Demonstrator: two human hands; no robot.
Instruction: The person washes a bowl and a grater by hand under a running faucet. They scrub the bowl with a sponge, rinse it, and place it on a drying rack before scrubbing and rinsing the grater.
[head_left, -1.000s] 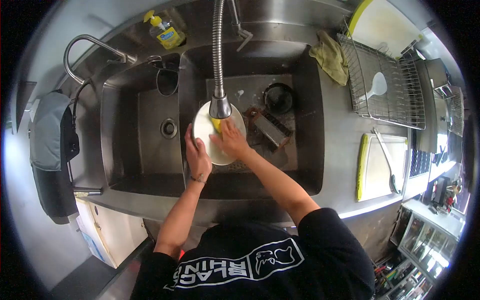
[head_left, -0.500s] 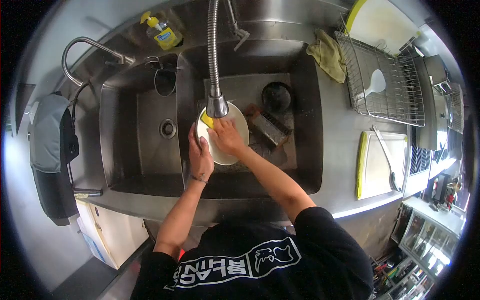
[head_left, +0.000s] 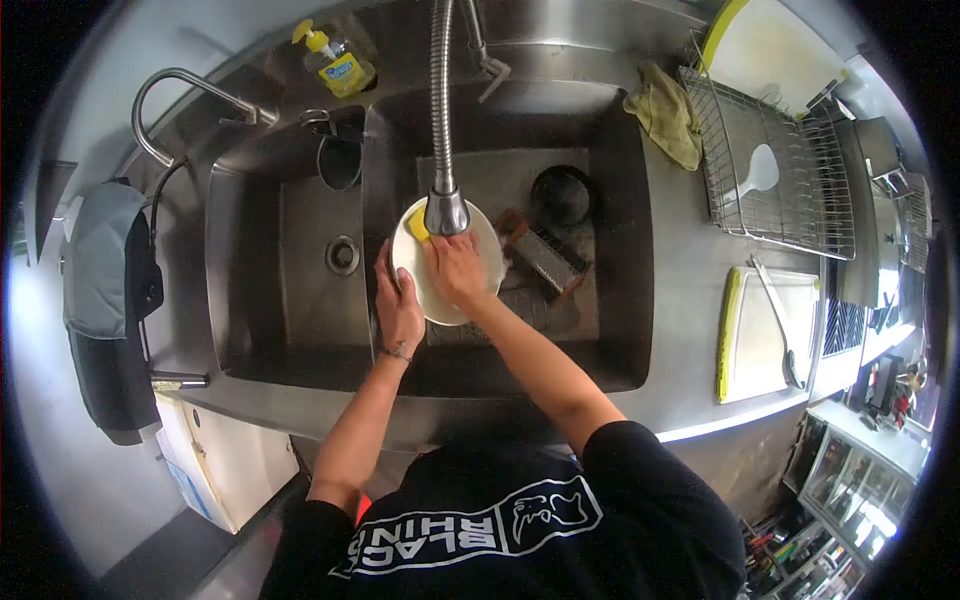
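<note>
A round white plate [head_left: 434, 300] is held over the right sink basin, under the spout of a hanging spray hose [head_left: 447, 212]. My left hand [head_left: 400, 312] grips its left edge, thumb on the upper face and fingers around the rim. My right hand [head_left: 458, 270] lies on the plate's inner face, fingers pressing a yellow sponge [head_left: 418, 224] near the upper left rim. The spout hides part of the plate and the right fingertips. Beside the plate in the basin, a box grater [head_left: 546, 258] lies on its side and a round black dish [head_left: 562, 195] sits behind it.
The left basin [head_left: 300, 330] has a drain and a dark container [head_left: 340, 162] at its back corner. A soap bottle [head_left: 340, 68] stands behind. To the right are a green cloth [head_left: 665, 115], a wire dish rack [head_left: 780, 190] and a cutting board [head_left: 765, 335] with a long utensil on it.
The plate has turned to face the camera more fully. My right hand and the sponge have shifted slightly right across it, while my left hand keeps its grip. The whole view has shifted slightly.
</note>
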